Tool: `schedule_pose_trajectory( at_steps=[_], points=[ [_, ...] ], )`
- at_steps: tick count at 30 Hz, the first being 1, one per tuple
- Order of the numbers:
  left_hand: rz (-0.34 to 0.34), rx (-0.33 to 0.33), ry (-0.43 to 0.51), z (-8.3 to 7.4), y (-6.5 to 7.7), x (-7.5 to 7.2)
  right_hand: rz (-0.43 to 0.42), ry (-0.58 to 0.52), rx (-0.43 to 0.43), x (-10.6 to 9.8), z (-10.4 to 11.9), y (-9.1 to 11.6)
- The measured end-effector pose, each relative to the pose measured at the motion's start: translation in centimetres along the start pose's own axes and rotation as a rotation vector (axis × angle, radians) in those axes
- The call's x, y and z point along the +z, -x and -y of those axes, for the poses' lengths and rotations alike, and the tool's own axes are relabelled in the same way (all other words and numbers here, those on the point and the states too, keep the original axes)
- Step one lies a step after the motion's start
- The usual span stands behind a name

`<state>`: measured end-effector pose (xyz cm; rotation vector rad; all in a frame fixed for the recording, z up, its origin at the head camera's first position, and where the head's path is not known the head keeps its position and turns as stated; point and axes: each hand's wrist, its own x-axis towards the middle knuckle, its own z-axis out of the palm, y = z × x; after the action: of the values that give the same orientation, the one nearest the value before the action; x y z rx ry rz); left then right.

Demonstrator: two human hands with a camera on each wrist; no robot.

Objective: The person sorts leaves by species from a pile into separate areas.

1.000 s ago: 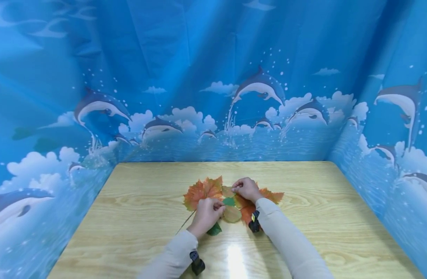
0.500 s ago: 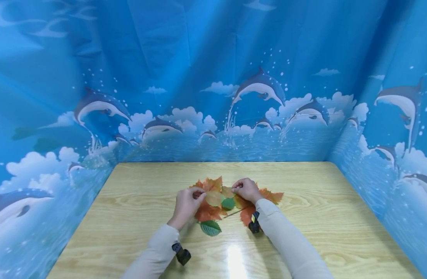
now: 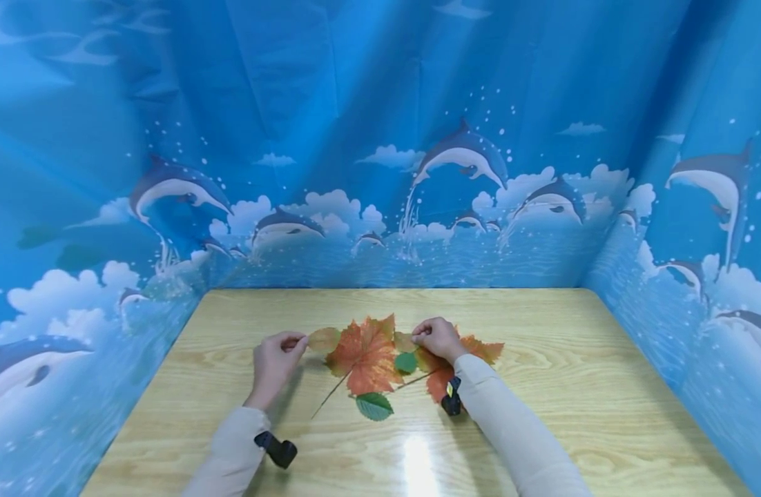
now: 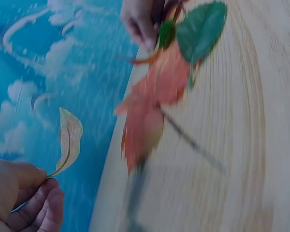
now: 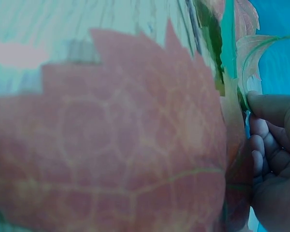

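Observation:
My left hand (image 3: 277, 366) pinches the stem of a small pale orange-yellow leaf (image 3: 324, 339), held out left of a large orange maple leaf (image 3: 369, 355). In the left wrist view this pale leaf (image 4: 70, 137) stands curved above the thumb and fingertips. Right of the maple leaf, my right hand (image 3: 440, 338) pinches a second pale leaf (image 3: 403, 342) at its edge. Below that lies a small round green leaf (image 3: 406, 363). Another orange leaf (image 3: 439, 385) is partly hidden under my right wrist; its toothed blade (image 5: 135, 130) fills much of the right wrist view.
A serrated green leaf (image 3: 374, 406) lies in front of the maple leaf. A dark stem (image 3: 329, 398) points toward the table's near left. The wooden table (image 3: 542, 428) is bounded by a blue dolphin-print curtain (image 3: 355, 138) at the back and sides.
My left hand has moved left with the pale leaf, carrying it from beside the round green leaf, across the maple leaf, to its far left side. The right hand has stayed in place.

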<state>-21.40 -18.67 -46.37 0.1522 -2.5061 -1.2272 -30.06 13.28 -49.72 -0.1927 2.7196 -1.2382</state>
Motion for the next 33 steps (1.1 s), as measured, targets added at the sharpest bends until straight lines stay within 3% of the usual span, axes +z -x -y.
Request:
schedule_pose_trajectory(
  at_steps=[8,15,23,33],
  points=[
    [-0.078,-0.086,-0.061,3.6,0.6,-3.3,-0.003,0.003,-0.004,0.1,0.0,0.1],
    [-0.163,-0.175,-0.093,6.4,1.4,-4.9,-0.006,0.006,0.001,0.0,0.0,0.0],
    [-0.197,-0.234,-0.104,8.0,1.9,-5.7,-0.003,0.001,0.009,0.1,0.2,0.0],
    [-0.192,-0.300,-0.112,9.1,2.0,-5.0,0.000,0.004,-0.015,0.1,0.0,0.0]
  ],
)
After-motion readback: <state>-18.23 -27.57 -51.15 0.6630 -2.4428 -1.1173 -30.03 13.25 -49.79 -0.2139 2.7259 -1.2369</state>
